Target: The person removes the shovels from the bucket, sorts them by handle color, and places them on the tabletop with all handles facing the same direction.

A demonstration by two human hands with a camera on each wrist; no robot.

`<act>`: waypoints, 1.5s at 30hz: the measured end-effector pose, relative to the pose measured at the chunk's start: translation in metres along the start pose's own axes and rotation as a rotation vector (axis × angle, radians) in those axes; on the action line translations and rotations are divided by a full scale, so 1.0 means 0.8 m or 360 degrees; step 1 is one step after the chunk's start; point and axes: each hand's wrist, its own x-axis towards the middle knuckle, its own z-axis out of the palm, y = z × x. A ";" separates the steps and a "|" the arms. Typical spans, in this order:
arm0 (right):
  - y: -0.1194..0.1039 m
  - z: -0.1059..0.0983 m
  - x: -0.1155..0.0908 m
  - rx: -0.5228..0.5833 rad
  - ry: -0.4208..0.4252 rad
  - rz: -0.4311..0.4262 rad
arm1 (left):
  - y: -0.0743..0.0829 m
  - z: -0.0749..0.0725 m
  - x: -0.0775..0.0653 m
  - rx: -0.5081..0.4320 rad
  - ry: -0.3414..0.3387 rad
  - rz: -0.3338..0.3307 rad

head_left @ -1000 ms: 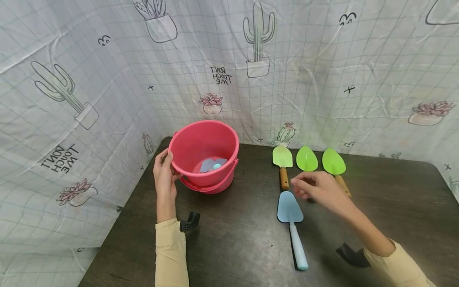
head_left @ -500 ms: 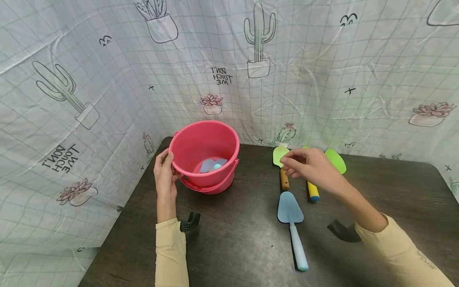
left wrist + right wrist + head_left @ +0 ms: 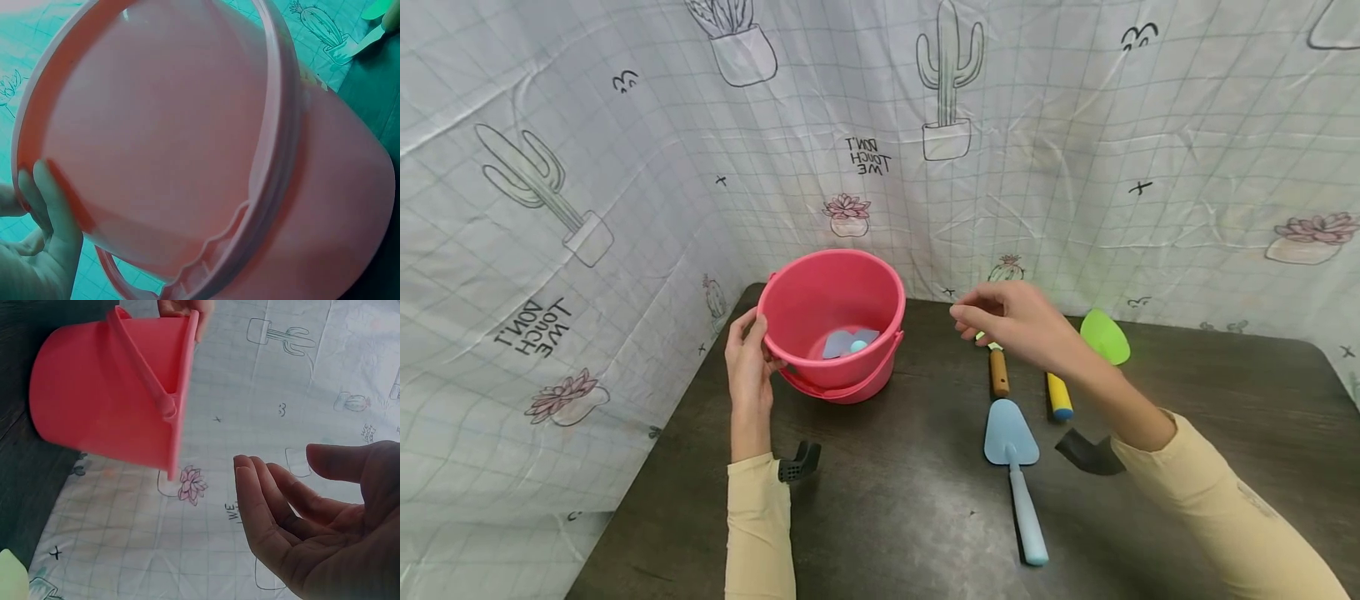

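Note:
A pink bucket (image 3: 823,292) stands at the back left of the table, its handle hanging down at the front. My left hand (image 3: 748,367) grips its left rim, thumb over the inside in the left wrist view. Down in the bucket lie a flat grey-purple piece (image 3: 837,344) and a rounded light-teal piece (image 3: 858,346). My right hand (image 3: 1011,321) is raised to the right of the bucket, fingers loosely bent, holding nothing, with a gap between thumb and fingertips in the right wrist view. It hides most of the blade of a wooden-handled hand shovel (image 3: 999,375).
In front of that shovel lies a blue-grey trowel (image 3: 1011,433). A yellow handle with a blue end (image 3: 1058,396) shows below the right forearm, and a green shovel blade (image 3: 1105,337) behind it. A cactus-print sheet (image 3: 880,217) borders the table's back and left.
My right hand has moved left and farther back, from above the green shovels toward the bucket, uncovering the yellow handle. The left hand stays on the rim; the view shifts slightly.

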 end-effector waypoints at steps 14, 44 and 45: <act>-0.024 0.006 0.030 -0.0042 0.0003 -0.0039 | -0.001 0.002 0.000 -0.0045 -0.0006 0.0012; -0.056 0.044 0.073 -0.0067 -0.0012 -0.0103 | -0.002 0.000 0.001 -0.0026 0.0013 0.0018; -0.056 0.046 0.074 -0.0070 -0.0013 -0.0111 | -0.002 0.000 0.002 -0.0023 0.0013 0.0016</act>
